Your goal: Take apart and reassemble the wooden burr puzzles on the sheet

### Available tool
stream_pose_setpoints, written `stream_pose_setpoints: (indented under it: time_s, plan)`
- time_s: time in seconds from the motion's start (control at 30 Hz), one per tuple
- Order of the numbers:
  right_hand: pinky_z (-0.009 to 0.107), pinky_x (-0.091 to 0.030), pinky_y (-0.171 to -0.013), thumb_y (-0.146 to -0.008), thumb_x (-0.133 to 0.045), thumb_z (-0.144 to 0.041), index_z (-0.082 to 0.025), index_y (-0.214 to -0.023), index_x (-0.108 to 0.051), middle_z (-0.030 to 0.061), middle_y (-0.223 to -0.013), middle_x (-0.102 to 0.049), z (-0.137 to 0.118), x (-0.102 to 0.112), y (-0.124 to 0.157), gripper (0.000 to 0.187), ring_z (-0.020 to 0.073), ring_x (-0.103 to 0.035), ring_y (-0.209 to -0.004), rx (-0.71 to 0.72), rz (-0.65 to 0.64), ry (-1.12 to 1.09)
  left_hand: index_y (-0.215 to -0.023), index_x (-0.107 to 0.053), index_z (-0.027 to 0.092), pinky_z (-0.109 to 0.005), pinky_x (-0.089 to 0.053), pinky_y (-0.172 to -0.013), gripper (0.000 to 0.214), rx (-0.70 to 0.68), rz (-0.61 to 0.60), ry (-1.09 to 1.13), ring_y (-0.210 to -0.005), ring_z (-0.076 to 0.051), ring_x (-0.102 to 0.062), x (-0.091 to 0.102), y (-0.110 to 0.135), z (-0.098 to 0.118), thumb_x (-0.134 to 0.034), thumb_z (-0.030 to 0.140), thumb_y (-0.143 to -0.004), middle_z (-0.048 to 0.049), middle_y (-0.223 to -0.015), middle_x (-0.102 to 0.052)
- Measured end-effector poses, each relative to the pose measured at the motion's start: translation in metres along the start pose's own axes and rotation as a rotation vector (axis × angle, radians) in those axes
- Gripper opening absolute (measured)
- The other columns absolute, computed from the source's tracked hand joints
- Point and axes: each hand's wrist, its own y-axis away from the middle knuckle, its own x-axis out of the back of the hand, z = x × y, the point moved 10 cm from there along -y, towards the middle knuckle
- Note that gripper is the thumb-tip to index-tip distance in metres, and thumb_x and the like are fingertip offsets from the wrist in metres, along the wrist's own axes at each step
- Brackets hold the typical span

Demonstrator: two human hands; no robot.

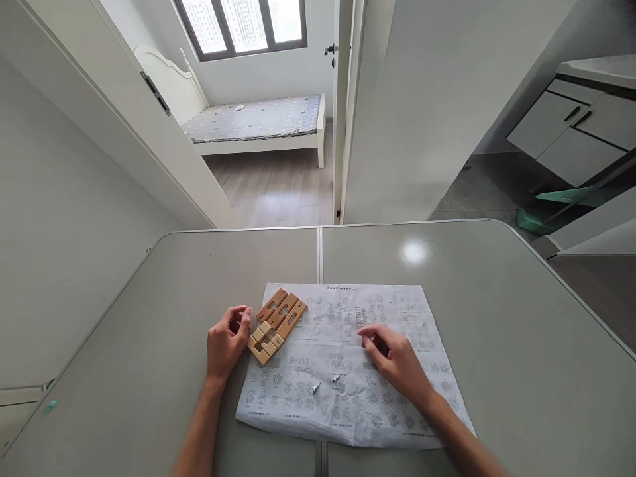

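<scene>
A group of wooden puzzle pieces [292,317] lies on the upper left part of a printed paper sheet [318,358]. Some pieces are brown slotted bars with numbers on them; the paler, notched ones [261,350] sit at the lower left of the group. Just left of the pieces, my left hand [227,341] rests with its fingers curled in and nothing visible in them. My right hand [395,358] lies over the right half of the sheet, thumb and fingers drawn together, also with nothing visible in its grip. The sheet is creased and has small tears near its lower middle.
The grey table [521,344] has a metal seam down its middle and a raised metal rim. Beyond its far edge, a doorway opens onto a bed [258,119] below a window. White cabinets [571,126] stand at the far right.
</scene>
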Motion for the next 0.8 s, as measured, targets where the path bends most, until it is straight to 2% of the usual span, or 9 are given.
stream_pose_setpoints:
  time_s: [0.67,0.8]
  plan:
    - [0.029,-0.052,-0.062,-0.105,-0.051,-0.041,-0.022,-0.103,-0.072,0.0036,-0.080,-0.072,-0.001,0.000,0.000,0.029,0.0185,-0.064,-0.065,0.015,0.005,0.011,-0.096,-0.070,0.023,-0.026,-0.051,-0.064,0.037,-0.005,-0.006,0.012,-0.059,-0.017,-0.064,0.002,0.000,0.005,-0.054,0.056,-0.096,0.0022,-0.067,-0.069]
    - [0.030,-0.052,-0.060,-0.105,-0.051,-0.042,-0.022,-0.104,-0.073,0.0040,-0.080,-0.072,0.000,0.000,0.000,0.029,0.0189,-0.063,-0.064,0.009,0.003,0.014,-0.100,-0.071,0.022,-0.030,-0.054,-0.070,0.037,-0.037,0.024,-0.024,-0.066,-0.019,-0.065,0.007,0.003,0.016,-0.053,0.055,-0.097,-0.0015,-0.078,-0.071]
